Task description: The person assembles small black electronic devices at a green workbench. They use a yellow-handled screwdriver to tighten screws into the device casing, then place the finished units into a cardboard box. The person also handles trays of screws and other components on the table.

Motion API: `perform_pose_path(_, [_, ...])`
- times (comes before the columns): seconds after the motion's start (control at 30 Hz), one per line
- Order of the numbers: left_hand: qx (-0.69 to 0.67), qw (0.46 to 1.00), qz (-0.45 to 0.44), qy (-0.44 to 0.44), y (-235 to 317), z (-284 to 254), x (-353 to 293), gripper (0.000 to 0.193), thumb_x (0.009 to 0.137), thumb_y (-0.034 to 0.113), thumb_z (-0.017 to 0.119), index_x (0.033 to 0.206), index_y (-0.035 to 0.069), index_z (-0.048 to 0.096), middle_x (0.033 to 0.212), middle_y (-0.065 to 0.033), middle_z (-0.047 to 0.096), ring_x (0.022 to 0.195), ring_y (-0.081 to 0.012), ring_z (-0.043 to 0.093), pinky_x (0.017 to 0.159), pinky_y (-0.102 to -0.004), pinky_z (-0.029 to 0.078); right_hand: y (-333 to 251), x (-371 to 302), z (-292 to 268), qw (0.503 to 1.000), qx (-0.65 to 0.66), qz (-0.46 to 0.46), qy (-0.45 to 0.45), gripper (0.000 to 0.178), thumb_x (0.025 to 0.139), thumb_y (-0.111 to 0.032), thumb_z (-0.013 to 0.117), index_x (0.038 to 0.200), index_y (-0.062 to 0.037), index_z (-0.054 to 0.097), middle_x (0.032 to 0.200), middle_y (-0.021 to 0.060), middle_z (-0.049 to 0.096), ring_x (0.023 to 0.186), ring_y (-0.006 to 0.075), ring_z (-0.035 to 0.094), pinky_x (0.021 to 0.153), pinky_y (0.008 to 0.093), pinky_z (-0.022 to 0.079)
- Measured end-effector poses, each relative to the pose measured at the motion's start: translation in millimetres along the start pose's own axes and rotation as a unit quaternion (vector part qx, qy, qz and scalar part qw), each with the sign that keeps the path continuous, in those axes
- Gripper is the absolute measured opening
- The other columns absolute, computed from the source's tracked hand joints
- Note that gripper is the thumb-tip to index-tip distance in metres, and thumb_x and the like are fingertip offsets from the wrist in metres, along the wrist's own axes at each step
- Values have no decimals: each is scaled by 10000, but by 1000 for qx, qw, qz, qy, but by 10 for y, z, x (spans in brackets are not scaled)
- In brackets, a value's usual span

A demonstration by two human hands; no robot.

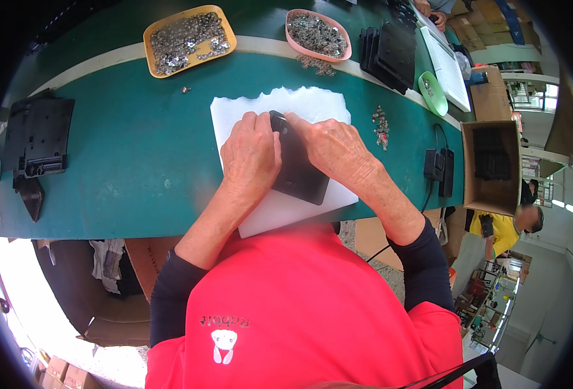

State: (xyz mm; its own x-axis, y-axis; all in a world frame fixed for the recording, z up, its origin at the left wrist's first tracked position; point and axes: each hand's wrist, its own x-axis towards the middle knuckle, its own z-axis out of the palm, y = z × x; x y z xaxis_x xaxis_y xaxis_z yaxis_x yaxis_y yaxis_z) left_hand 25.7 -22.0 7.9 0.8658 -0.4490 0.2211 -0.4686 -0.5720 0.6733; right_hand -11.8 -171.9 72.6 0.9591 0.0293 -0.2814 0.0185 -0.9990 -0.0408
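A flat black plastic panel [297,170] with rounded corners lies at a slant on a white foam sheet [276,214] with a ragged far edge. Closed round the panel's far left edge is my left hand [252,154], its fingers curled together. My right hand [339,152] is closed at the far right edge, with a fingertip on the panel's far end. The undersides of both hands are hidden, so any small part under the fingers cannot be made out.
Small metal parts fill a yellow tray [229,47] and a pink tray [291,40]; more lie loose at right [381,128]. Black panels [390,57] stand stacked beyond. Black housings [40,129] lie at left, power adapters [435,165] and a cardboard box [490,200] at right.
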Motion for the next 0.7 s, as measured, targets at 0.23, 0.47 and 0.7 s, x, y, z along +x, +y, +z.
perform_pose_path(0.23, [-11,1000,22,-1,-40,6,-2,330,807,95,675,1109,-10,590,920,-146,573,863,-331,598,717,-426,492,-150,18,-125,1000,-25,-15,4,280,871,-84,514,1128,-4,592,751,173,678,718,345,685,613,433,547])
perform_pose_path(0.47, [0,1000,26,0,-49,23,2,326,807,84,668,1108,-16,592,909,-156,570,853,-338,592,726,-430,484,-99,168,-250,992,-36,-120,33,159,841,-105,548,857,16,649,758,191,678,705,343,686,595,433,548])
perform_pose_path(0.7, [-1,1000,14,9,2,25,10,310,820,95,661,1102,-12,593,918,-159,574,863,-340,598,737,-428,489,58,180,-274,996,25,-72,-56,329,816,15,494,1115,-42,620,824,238,662,815,402,656,709,471,526])
